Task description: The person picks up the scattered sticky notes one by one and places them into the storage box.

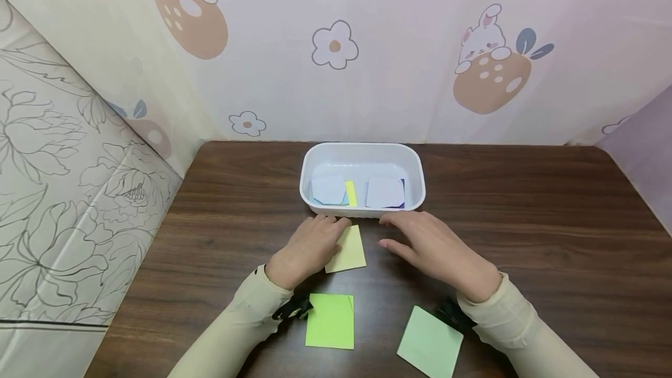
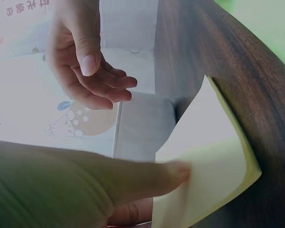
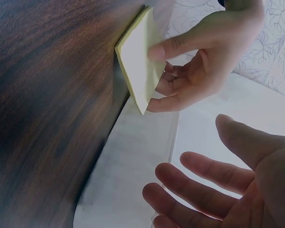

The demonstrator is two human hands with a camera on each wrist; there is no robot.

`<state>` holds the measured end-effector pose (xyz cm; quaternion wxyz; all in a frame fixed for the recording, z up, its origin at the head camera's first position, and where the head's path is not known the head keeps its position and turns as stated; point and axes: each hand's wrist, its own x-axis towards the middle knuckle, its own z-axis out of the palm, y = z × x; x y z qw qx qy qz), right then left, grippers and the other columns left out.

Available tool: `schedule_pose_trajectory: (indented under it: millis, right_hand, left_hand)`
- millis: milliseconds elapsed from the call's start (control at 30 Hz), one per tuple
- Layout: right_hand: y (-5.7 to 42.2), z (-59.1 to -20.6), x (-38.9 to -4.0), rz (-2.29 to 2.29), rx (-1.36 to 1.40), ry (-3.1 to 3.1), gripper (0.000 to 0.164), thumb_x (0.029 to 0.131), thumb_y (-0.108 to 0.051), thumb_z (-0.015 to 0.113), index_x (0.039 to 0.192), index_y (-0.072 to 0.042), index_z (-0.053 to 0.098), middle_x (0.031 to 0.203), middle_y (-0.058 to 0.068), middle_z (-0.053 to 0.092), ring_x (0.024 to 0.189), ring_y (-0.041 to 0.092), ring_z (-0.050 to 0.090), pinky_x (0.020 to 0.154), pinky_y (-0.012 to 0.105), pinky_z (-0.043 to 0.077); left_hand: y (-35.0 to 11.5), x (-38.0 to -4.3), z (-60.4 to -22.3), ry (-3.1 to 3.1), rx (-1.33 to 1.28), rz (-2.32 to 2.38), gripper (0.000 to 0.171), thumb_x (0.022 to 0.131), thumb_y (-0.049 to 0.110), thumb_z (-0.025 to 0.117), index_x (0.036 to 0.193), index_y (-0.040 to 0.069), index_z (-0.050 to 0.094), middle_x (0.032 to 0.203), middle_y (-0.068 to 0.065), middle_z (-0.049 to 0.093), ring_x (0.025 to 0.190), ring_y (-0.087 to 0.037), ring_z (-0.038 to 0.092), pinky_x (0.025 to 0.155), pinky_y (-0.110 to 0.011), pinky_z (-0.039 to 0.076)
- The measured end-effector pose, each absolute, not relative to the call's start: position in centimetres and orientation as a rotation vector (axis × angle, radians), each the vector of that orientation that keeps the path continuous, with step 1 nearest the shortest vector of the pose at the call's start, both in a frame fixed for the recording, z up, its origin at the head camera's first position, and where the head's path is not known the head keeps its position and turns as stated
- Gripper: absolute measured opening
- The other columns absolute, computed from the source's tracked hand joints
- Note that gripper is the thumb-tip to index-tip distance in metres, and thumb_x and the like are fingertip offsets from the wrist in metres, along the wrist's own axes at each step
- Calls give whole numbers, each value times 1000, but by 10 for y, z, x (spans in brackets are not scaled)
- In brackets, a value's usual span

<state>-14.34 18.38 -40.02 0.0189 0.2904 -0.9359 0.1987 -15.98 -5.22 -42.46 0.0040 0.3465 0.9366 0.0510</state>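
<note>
My left hand (image 1: 307, 249) pinches a pale yellow pad of sticky notes (image 1: 353, 249) by its left side, just in front of a white plastic tub (image 1: 362, 213). The right wrist view shows the thumb of that hand (image 3: 211, 66) on one face of the pad (image 3: 137, 57) and its fingers behind, the pad tilted. Near the tub's front right, my right hand (image 1: 441, 252) is held apart from the pad with relaxed, spread fingers and nothing in them. Bright green sticky notes (image 1: 330, 321) and a mint green pad (image 1: 430, 343) lie nearer me on the table.
Inside the tub are whitish-blue note pads (image 1: 329, 189), a narrow yellow piece (image 1: 351, 193) and a whitish pad with a purple edge (image 1: 385, 192). The tub stands at the back of the dark wooden table (image 1: 551, 220), close to a patterned wall covering (image 1: 388, 86).
</note>
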Motion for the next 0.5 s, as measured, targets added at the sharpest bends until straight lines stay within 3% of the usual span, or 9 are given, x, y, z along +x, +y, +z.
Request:
schedule_pose_trajectory:
  millis: [167, 500]
  right_hand:
    - [184, -401, -143, 629, 896, -2906, 38, 87, -38, 62, 114, -11, 64, 108, 0, 66, 96, 15, 61, 81, 38, 49]
    - [184, -401, -144, 634, 898, -2905, 37, 87, -37, 62, 114, -12, 63, 107, 0, 66, 95, 14, 61, 80, 37, 49]
  left_hand:
    - [-52, -162, -424, 2951, 1125, 200, 23, 87, 3, 55, 106, 13, 63, 81, 1, 60, 73, -17, 56, 63, -32, 44]
    - [-51, -163, -419, 2972, 1119, 249, 26, 84, -1, 53, 100, 16, 66, 77, 4, 59, 67, -14, 51, 57, -30, 41]
